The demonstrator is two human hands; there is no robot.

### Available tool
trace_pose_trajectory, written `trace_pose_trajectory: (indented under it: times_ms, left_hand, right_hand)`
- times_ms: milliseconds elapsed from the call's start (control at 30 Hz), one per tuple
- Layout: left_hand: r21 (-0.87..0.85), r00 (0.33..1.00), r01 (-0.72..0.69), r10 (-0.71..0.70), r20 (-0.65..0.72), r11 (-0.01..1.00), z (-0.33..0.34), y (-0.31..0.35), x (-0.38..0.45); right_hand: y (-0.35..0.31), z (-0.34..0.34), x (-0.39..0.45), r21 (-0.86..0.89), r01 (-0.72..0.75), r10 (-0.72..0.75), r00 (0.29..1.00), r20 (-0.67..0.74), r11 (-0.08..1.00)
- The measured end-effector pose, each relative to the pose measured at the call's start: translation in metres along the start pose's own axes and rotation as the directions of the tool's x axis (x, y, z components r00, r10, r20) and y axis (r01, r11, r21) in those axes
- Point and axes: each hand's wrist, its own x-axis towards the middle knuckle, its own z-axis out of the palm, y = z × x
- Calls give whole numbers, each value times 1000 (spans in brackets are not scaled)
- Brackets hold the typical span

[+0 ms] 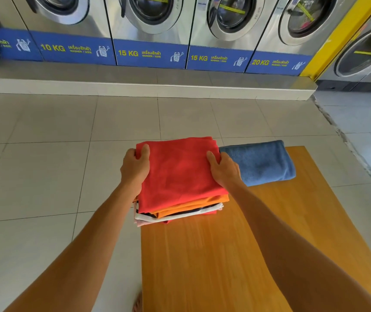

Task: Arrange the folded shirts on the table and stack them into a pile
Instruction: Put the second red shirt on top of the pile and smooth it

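Observation:
A pile of folded shirts sits at the far left corner of the wooden table [202,255]. A red shirt [179,174] lies on top, with an orange shirt [191,204] and a white and dark one [180,215] under it. My left hand [135,167] grips the pile's left edge, thumb over the red shirt. On the right edge my right hand [224,168] holds the pile the same way. The fingers of both hands are hidden below the cloth.
A folded blue towel [261,162] lies on the table just right of the pile. The pile overhangs the table's left edge above the tiled floor [45,176]. A row of washing machines [150,30] stands on a raised step behind.

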Motion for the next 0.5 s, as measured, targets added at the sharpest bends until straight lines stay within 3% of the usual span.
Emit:
trace_pose_trajectory:
  times_ms: [133, 267, 400, 433, 500]
  left_hand:
    - [-194, 996, 78, -86, -32, 978, -8, -5, 13]
    - [-112, 998, 48, -52, -30, 993, -16, -5, 15]
    - [256, 955, -175, 227, -191, 951, -23, 16, 19]
    - [295, 931, -266, 324, -169, 918, -18, 26, 19]
    - [336, 879, -453, 476, 14, 826, 4, 48, 12]
  right_hand:
    - [3, -5, 9, -43, 22, -21, 1000, 23, 999]
    - [0, -17, 10, -11, -15, 15, 1000, 4, 1000]
    - [11, -38, -14, 92, -47, 63, 983, -173, 995]
    - [15, -40, -23, 102, -46, 66, 978, -198, 994]
    - [23, -38, -40, 114, -55, 74, 982, -173, 992]
